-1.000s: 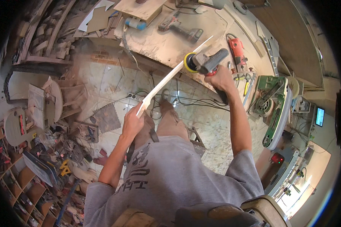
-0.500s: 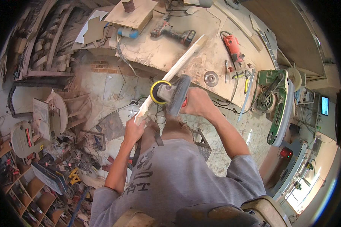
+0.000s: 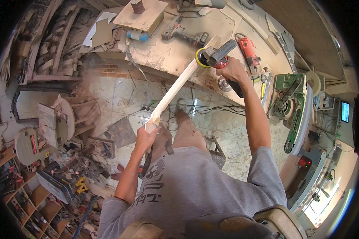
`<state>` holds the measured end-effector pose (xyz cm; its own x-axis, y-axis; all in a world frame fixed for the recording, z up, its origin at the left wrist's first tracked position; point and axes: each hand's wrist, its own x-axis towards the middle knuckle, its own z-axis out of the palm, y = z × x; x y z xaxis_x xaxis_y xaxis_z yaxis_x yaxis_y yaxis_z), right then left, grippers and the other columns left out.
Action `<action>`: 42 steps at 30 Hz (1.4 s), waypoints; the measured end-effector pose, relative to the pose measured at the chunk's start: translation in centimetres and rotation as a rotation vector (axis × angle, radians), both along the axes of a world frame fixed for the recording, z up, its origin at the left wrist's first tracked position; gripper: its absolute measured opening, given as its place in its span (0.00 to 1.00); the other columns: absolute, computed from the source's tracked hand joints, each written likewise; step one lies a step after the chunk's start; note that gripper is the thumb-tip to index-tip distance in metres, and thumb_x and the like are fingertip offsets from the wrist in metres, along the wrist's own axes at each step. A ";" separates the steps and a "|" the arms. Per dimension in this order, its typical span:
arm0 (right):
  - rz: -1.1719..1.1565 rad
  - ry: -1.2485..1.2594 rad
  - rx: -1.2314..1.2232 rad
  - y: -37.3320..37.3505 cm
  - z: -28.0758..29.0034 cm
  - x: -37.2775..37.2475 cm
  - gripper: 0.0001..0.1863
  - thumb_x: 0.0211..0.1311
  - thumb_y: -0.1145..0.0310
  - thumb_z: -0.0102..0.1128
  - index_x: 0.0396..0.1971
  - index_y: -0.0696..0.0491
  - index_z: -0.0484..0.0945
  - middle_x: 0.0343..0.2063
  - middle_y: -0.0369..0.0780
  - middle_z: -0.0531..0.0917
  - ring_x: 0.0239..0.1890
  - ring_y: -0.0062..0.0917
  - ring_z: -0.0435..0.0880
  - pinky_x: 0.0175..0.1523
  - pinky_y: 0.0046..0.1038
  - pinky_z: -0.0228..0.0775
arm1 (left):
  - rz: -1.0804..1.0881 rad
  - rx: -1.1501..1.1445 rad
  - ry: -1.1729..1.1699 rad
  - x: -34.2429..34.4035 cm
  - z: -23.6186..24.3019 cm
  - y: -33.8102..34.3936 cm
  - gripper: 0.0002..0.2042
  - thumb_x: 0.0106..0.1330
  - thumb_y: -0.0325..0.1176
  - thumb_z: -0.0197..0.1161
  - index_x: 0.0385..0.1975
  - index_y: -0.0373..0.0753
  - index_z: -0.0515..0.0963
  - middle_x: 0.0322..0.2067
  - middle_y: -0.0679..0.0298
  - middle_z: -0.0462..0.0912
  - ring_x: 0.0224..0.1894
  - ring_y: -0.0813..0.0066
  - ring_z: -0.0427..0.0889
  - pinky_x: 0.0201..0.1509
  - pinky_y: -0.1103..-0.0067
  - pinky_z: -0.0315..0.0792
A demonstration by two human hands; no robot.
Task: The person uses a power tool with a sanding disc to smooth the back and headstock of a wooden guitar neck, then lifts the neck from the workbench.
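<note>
My left hand point(image 3: 146, 137) is closed round the near end of a long, pale wooden piece point(image 3: 171, 91), which slants up and away over the edge of the dusty workbench point(image 3: 147, 51). My right hand point(image 3: 233, 71) grips a cordless disc sander point(image 3: 213, 55) with a yellow-rimmed pad, held on the upper part of the wooden piece. Beyond the sander lie a cordless drill point(image 3: 179, 32) and a red power tool point(image 3: 249, 51). A round metal disc point(image 3: 223, 84) rests at the bench edge, partly behind the sander's handle.
A green belt sander point(image 3: 289, 113) stands to the right. A board stack with a roll point(image 3: 151, 16) sits on the bench. Scrap-wood shelves point(image 3: 48, 51), a stool point(image 3: 83, 119) and cluttered cubbies point(image 3: 36, 199) are on the left. Cables point(image 3: 203, 107) lie across the tiled floor.
My right hand moved the sander toward me down the wood, then back up toward its far end. The wooden piece shifted and turned slightly, still in my left hand.
</note>
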<state>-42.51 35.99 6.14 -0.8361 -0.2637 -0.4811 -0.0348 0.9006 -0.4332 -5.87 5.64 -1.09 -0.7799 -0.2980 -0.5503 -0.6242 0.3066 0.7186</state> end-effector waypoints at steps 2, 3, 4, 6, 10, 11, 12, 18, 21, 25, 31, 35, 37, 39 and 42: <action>0.050 0.085 -0.053 -0.2 -0.1 0.9 0.33 0.39 0.52 0.74 0.44 0.60 0.85 0.36 0.54 0.89 0.41 0.49 0.90 0.49 0.45 0.81 | -0.001 0.008 -0.052 0.1 -0.1 -0.2 0.18 0.65 0.34 0.70 0.52 0.30 0.83 0.36 0.48 0.89 0.38 0.59 0.90 0.44 0.67 0.80; 0.081 0.124 -0.076 -0.4 -0.1 1.9 0.33 0.39 0.52 0.74 0.44 0.60 0.84 0.36 0.54 0.90 0.41 0.49 0.90 0.49 0.45 0.81 | -0.001 0.004 -0.072 0.1 -0.3 -0.2 0.18 0.65 0.34 0.70 0.51 0.30 0.83 0.35 0.48 0.89 0.37 0.60 0.90 0.44 0.68 0.80; 0.109 0.114 -0.074 -1.0 -0.1 3.3 0.33 0.39 0.52 0.74 0.43 0.61 0.84 0.36 0.54 0.89 0.41 0.49 0.90 0.49 0.45 0.81 | -0.006 0.004 -0.107 0.1 -0.4 -0.2 0.18 0.65 0.34 0.70 0.51 0.30 0.83 0.35 0.49 0.89 0.37 0.61 0.89 0.44 0.68 0.80; 0.161 0.082 -0.046 -2.4 0.0 6.3 0.32 0.40 0.53 0.74 0.42 0.61 0.83 0.35 0.54 0.89 0.42 0.50 0.90 0.49 0.45 0.82 | 0.000 0.032 -0.091 0.1 -0.6 -0.3 0.18 0.65 0.33 0.70 0.51 0.29 0.83 0.34 0.51 0.89 0.36 0.63 0.89 0.42 0.68 0.80; 0.375 0.027 -0.110 -4.9 0.8 12.4 0.31 0.41 0.54 0.75 0.43 0.61 0.81 0.33 0.56 0.88 0.42 0.52 0.89 0.50 0.47 0.81 | 0.044 0.101 -0.050 0.0 -0.5 0.1 0.17 0.65 0.34 0.71 0.49 0.29 0.83 0.31 0.55 0.89 0.32 0.67 0.87 0.39 0.69 0.79; 0.432 0.029 -0.125 -5.3 1.0 13.0 0.32 0.41 0.54 0.76 0.43 0.62 0.81 0.33 0.56 0.88 0.42 0.53 0.89 0.50 0.47 0.81 | 0.049 0.091 -0.045 -0.1 -0.4 0.2 0.15 0.65 0.33 0.70 0.46 0.29 0.83 0.29 0.58 0.88 0.30 0.70 0.86 0.37 0.70 0.78; 0.412 0.039 -0.095 -5.5 1.0 13.2 0.32 0.41 0.54 0.76 0.43 0.62 0.81 0.33 0.57 0.88 0.42 0.53 0.89 0.50 0.47 0.81 | 0.062 0.091 -0.050 -0.2 -0.2 0.3 0.14 0.65 0.33 0.70 0.44 0.30 0.83 0.28 0.60 0.87 0.28 0.72 0.85 0.34 0.71 0.77; 0.218 0.125 -0.042 -3.4 0.0 7.4 0.31 0.40 0.56 0.76 0.40 0.64 0.80 0.30 0.58 0.87 0.38 0.54 0.89 0.49 0.46 0.81 | 0.059 0.093 -0.129 -0.7 0.8 0.3 0.13 0.66 0.32 0.70 0.44 0.29 0.83 0.28 0.60 0.86 0.27 0.74 0.84 0.32 0.73 0.77; 0.161 0.158 -0.002 -1.9 -0.4 3.3 0.30 0.39 0.56 0.75 0.40 0.64 0.82 0.30 0.58 0.87 0.37 0.52 0.89 0.49 0.45 0.81 | 0.065 0.105 -0.126 -0.7 0.9 0.3 0.13 0.65 0.31 0.70 0.44 0.28 0.83 0.27 0.61 0.86 0.26 0.75 0.84 0.31 0.74 0.77; 0.120 0.138 0.039 -0.5 -0.3 0.2 0.32 0.39 0.53 0.74 0.42 0.62 0.84 0.32 0.58 0.88 0.38 0.52 0.90 0.49 0.46 0.81 | 0.128 0.164 -0.066 -0.5 0.6 0.6 0.12 0.63 0.33 0.71 0.39 0.31 0.84 0.24 0.63 0.86 0.26 0.75 0.85 0.32 0.74 0.77; 0.104 0.148 -0.030 -1.1 -0.4 2.4 0.32 0.40 0.50 0.74 0.41 0.60 0.84 0.35 0.57 0.89 0.40 0.52 0.90 0.49 0.48 0.82 | 0.106 0.148 -0.127 -0.1 -0.3 0.6 0.14 0.64 0.32 0.71 0.44 0.28 0.83 0.27 0.61 0.86 0.26 0.75 0.84 0.31 0.74 0.77; 0.285 0.090 -0.089 -3.5 -0.1 8.1 0.29 0.42 0.53 0.74 0.40 0.61 0.82 0.33 0.57 0.88 0.40 0.53 0.90 0.49 0.48 0.82 | 0.080 0.067 -0.084 0.1 -1.0 0.7 0.15 0.65 0.32 0.70 0.45 0.28 0.83 0.27 0.60 0.87 0.28 0.72 0.85 0.33 0.72 0.77; 0.436 0.064 -0.090 -5.0 0.2 10.9 0.31 0.42 0.55 0.75 0.43 0.62 0.82 0.32 0.57 0.88 0.40 0.53 0.89 0.48 0.49 0.82 | 0.081 0.038 -0.060 0.2 -1.4 0.7 0.15 0.65 0.33 0.70 0.46 0.28 0.83 0.27 0.59 0.87 0.29 0.71 0.86 0.35 0.71 0.78; 0.452 0.072 -0.067 -5.6 0.7 12.3 0.33 0.41 0.55 0.75 0.45 0.62 0.81 0.32 0.57 0.88 0.40 0.54 0.89 0.48 0.49 0.82 | 0.069 0.001 -0.065 0.3 -1.8 0.5 0.16 0.65 0.33 0.70 0.47 0.29 0.84 0.28 0.57 0.87 0.30 0.69 0.86 0.37 0.70 0.78; 0.326 0.078 -0.081 -5.0 1.1 11.4 0.32 0.39 0.55 0.77 0.43 0.63 0.81 0.32 0.58 0.87 0.40 0.54 0.89 0.49 0.47 0.81 | 0.051 -0.022 -0.087 0.7 -2.5 0.0 0.16 0.65 0.34 0.70 0.47 0.29 0.84 0.29 0.55 0.88 0.31 0.68 0.87 0.38 0.69 0.78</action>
<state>-31.10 30.98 7.19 -0.7350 -0.5578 -0.3856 -0.3509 0.7995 -0.4876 -5.14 5.63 -3.57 -0.7131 -0.3487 -0.6083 -0.6991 0.2878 0.6546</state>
